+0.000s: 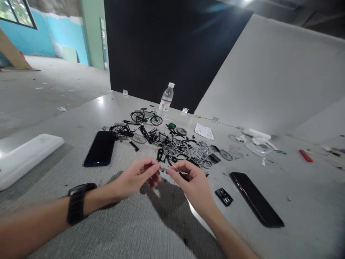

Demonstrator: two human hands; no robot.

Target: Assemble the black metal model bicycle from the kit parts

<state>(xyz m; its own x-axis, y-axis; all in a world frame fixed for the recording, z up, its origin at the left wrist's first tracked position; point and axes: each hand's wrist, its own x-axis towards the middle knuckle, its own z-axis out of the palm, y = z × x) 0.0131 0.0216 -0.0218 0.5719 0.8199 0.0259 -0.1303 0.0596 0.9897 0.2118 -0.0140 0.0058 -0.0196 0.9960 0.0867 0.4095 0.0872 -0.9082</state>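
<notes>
My left hand [141, 174], with a black watch on its wrist, is closed in a pinch on a small silvery part [163, 169] whose kind I cannot make out. Facing it, my right hand [192, 181] grips a thin tool [177, 167] with a metal shaft and a dark handle end. Both sets of fingertips nearly meet just above the table. Right behind them lies a pile of black and silver model bicycle parts [188, 149], with frames and wheels. Beyond stand a black model bicycle [129, 130] and a green model bicycle [147, 117].
A dark phone [99, 148] lies left, another phone [256, 199] right, near a small black parts frame [224, 196]. A water bottle [165, 100] stands at the back beside a printed sheet [204, 131]. A white object [29, 156] sits far left; a black panel [167, 46] rises behind.
</notes>
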